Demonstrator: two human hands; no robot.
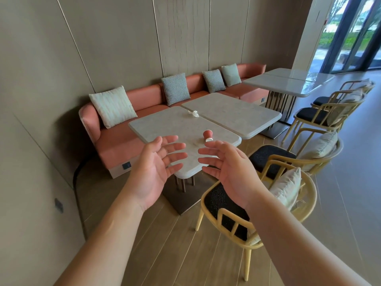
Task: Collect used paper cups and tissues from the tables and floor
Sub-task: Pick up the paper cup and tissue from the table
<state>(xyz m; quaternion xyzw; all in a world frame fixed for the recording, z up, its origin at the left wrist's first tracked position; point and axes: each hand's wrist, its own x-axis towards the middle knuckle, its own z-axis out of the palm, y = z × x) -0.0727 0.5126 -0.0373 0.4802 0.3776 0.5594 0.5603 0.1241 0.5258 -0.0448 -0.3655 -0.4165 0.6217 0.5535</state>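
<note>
A red paper cup (207,135) lies tipped on its side on the near grey table (165,126), its white rim facing me. A crumpled white tissue (194,113) sits farther back at the seam between this table and the one beside it (237,112). My left hand (156,168) and my right hand (228,168) are held out in front of me, palms facing each other, fingers spread and relaxed, holding nothing. Both hover short of the table's near edge. My right fingertips are just below the cup in the view.
A salmon bench sofa (123,141) with several cushions runs along the wall behind the tables. Yellow-framed chairs with black seats (226,205) stand to the right. A glossy third table (288,83) stands farther back right. Wooden floor lies below.
</note>
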